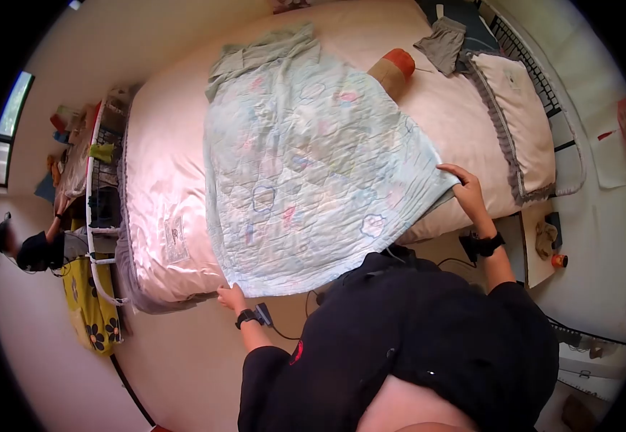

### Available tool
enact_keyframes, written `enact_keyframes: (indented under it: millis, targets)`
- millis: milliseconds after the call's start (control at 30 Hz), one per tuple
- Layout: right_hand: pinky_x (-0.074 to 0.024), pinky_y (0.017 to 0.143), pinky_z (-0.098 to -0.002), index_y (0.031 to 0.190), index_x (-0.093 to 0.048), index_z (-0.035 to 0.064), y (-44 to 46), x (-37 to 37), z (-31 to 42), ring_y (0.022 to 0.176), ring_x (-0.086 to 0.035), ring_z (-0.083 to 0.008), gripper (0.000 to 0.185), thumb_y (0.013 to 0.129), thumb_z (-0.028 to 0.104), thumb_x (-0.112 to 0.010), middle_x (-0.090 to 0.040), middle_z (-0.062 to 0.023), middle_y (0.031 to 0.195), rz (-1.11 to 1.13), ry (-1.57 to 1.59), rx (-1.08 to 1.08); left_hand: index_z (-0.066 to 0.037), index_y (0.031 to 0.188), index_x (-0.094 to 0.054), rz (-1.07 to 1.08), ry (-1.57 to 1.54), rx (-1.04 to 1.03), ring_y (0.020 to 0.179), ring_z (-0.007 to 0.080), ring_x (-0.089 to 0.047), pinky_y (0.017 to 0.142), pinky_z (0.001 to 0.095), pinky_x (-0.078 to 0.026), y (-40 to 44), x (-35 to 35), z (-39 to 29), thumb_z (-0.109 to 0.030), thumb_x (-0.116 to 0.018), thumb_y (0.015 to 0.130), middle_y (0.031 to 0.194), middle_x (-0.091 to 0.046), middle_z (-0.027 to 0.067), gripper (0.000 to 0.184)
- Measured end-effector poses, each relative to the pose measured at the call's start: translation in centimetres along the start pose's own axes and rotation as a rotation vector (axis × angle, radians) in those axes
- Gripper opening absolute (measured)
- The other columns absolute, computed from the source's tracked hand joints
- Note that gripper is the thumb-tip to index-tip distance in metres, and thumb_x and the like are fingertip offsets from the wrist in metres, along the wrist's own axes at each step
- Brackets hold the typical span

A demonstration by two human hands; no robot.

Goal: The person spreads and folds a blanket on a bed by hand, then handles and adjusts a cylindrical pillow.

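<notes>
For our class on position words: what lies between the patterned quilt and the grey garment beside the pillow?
A tan roll with an orange-red end lies between the quilt and the garment, as the head view shows.

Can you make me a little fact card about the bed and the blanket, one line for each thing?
Blanket: pale blue-green, patterned, spread out
Bed: pink, under the blanket
Left hand: holding one blanket corner
Right hand: holding another corner
Pillow: pink, on the bed
Shorts: gray, near the pillow
Other person: far left, beyond the bed
</notes>
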State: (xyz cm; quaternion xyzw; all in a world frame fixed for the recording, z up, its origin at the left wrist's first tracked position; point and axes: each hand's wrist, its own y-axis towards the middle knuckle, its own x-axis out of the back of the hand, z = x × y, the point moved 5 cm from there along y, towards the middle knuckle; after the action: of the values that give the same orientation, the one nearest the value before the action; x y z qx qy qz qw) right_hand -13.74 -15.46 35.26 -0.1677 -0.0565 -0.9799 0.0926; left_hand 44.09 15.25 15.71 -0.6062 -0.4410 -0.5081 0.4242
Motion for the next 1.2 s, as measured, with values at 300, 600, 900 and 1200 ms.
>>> enact_keyframes:
  millis: [300, 600, 900, 1200]
  targets:
    - [-0.0412, 0.075, -0.0368, 0.100, -0.057, 0.0083, -4.6, -21.9, 10.9, 0.082, -0.052, -0.0274, 0.034, 0.067, 0.001, -0.052, -0.055, -0.0127, 0.085, 0.992, -0.077, 0.707, 0.000, 0.119, -0.039, 1.814, -1.312, -0.078, 0.103, 0.0229, -0.048, 0.085, 0.0341, -0.040, -21.7, 5.4, -20.7, -0.047, -0.038, 0.086, 0.112, -0.049, 0.0124, 0.058]
    - [-0.0391, 0.083, -0.0337, 0.112, -0.049, 0.0063, -0.9, -17.6, 2.7, 0.093, -0.050, -0.0248, 0.034, 0.079, 0.013, -0.052, -0.055, -0.0108, 0.097, 1.053, 0.102, 0.325, 0.004, 0.107, -0.047, 1.148, -1.388, 0.299, 0.081, 0.0202, -0.055, 0.072, 0.0290, -0.045, -18.0, 3.1, -17.9, 0.000, -0.047, 0.066, 0.093, -0.055, 0.0094, 0.041]
    - [-0.0371, 0.086, -0.0289, 0.118, -0.041, 0.0004, 15.0, -14.5, -21.1, 0.104, -0.045, -0.0182, 0.054, 0.078, 0.034, -0.055, -0.047, -0.0122, 0.115, 0.415, 0.605, -0.754, 0.005, 0.110, -0.047, 0.492, -1.261, 0.265, 0.085, 0.0183, -0.053, 0.075, 0.0291, -0.042, -19.1, 5.2, -14.4, -0.001, -0.039, 0.070, 0.096, -0.054, 0.0097, 0.041]
    - [-0.0425, 0.080, -0.0338, 0.095, -0.054, 0.0078, 27.7, -24.6, -29.0, 0.087, -0.053, -0.0206, 0.034, 0.070, 0.030, -0.059, -0.056, -0.0095, 0.097, 0.152, 1.117, -0.925, 0.005, 0.101, -0.050, 0.391, -1.011, 0.413, 0.078, 0.0140, -0.048, 0.070, 0.0256, -0.039, -27.8, 9.3, -13.1, -0.001, -0.042, 0.070, 0.086, -0.051, 0.0059, 0.033]
